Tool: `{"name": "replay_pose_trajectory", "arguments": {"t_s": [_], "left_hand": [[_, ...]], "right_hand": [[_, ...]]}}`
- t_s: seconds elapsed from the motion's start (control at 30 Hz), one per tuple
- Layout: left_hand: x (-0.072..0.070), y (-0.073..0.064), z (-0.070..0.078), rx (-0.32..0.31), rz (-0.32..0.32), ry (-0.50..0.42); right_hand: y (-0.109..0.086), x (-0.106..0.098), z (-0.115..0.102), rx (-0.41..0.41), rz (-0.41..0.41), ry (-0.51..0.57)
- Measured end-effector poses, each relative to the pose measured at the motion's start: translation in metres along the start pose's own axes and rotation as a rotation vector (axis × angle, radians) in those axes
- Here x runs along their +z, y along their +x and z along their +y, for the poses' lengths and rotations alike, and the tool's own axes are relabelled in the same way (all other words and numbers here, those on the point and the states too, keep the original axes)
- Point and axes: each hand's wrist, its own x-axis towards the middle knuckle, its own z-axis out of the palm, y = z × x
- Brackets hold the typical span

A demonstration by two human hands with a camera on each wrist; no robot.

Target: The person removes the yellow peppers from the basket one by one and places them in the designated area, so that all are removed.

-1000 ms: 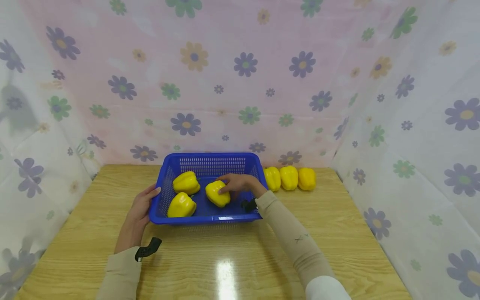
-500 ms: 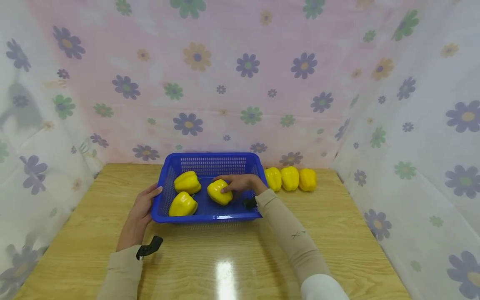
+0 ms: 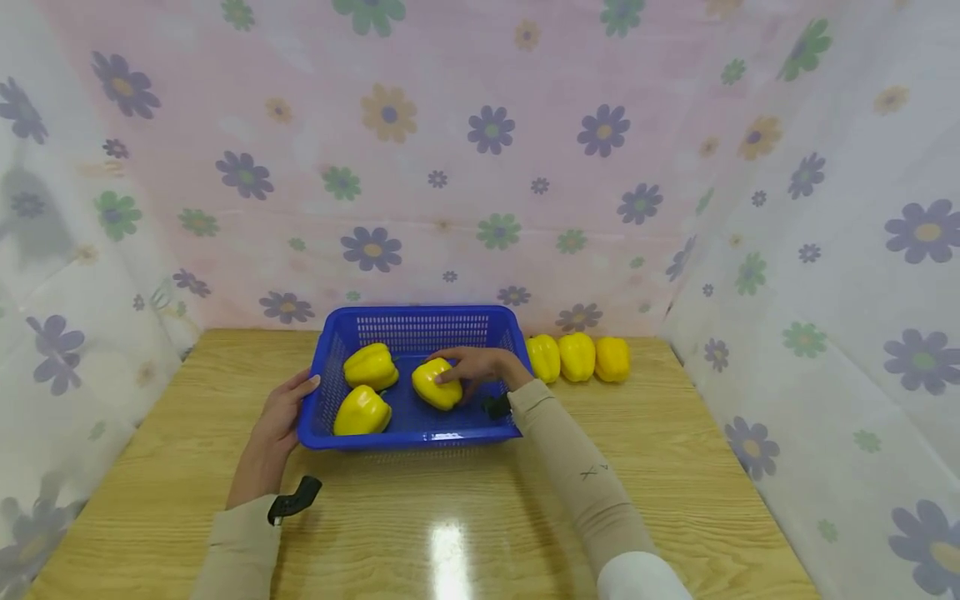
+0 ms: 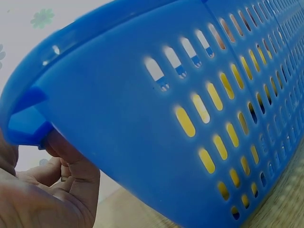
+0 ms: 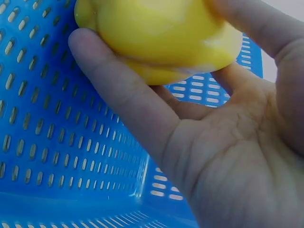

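Note:
A blue plastic basket (image 3: 420, 437) with slotted walls stands on the table, two yellow bell peppers (image 3: 371, 365) lying in its left half. My left hand (image 3: 277, 425) grips the basket's left rim, thumb on top; in the left wrist view its fingers (image 4: 76, 166) curl beneath the rim. Inside the basket, right of those two, my right hand (image 3: 480, 371) holds a third yellow bell pepper (image 3: 433, 387). The right wrist view has this pepper (image 5: 161, 33) between thumb and fingers, close to a slotted wall. Whether it touches the basket floor I cannot tell.
Three more yellow bell peppers (image 3: 577, 357) stand in a row just right of the basket, the nearest partly hidden by its rim. The wooden table (image 3: 375, 525) meets flowered cloth walls (image 3: 435, 208) at the back and both sides.
The head view shifts slightly. Both hands keep their holds on the basket and the bell pepper, with little other visible movement.

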Motion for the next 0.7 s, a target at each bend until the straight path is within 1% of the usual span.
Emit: {"name": "replay_pose_trajectory", "arguments": {"t_s": [0.17,0.43,0.6,0.7], "left_hand": [[0.0004,0.0000,0.0002,0.004,-0.011,0.003],[0.0007,0.0001,-0.0007,-0.007,-0.003,-0.011],[0.0011,0.0009,0.0010,-0.008,0.005,0.008],[0.0009,0.0006,0.0002,-0.009,0.008,0.015]], "right_hand": [[0.0002,-0.0011,0.0008,0.008,0.009,0.001],[-0.0020,-0.0011,0.0004,0.019,0.002,0.003],[-0.0003,-0.0019,-0.0014,0.037,0.024,0.045],[0.0015,-0.0019,-0.0001,0.042,0.025,0.074]]}}
